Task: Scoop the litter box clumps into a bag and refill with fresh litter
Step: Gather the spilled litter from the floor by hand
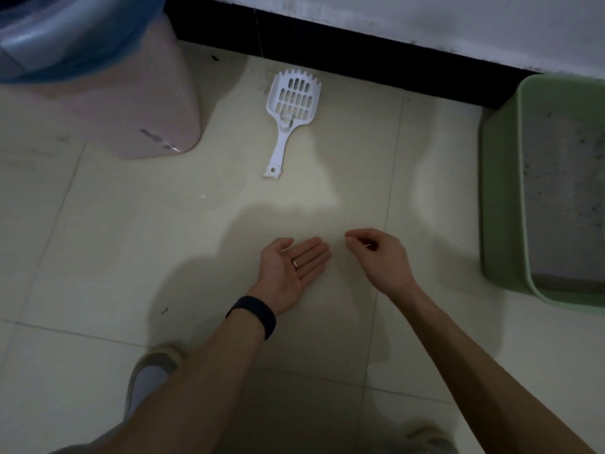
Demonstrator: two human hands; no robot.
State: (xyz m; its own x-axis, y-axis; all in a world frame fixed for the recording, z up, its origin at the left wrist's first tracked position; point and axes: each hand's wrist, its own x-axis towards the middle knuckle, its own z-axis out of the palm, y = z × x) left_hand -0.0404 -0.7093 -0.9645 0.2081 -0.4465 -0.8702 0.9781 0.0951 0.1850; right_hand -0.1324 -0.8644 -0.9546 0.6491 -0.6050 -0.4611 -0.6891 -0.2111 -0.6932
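**Empty hands above the floor, scoop lying ahead**

A person crouches over a pale tiled floor in dim light; the left hand is held palm up, fingers spread flat and holding nothing; the right hand hangs just beside it, fingers loosely curled, apparently empty.

The white slotted scoop lies on the floor well ahead of both hands, near the dark skirting; its long axis runs away from the person, handle end pointing back toward them, so the left hand looks slightly nearer; nothing lies between.

The green litter box, holding grey litter, sits off to the right; a pink bin lined with a blue bag stands to the left.
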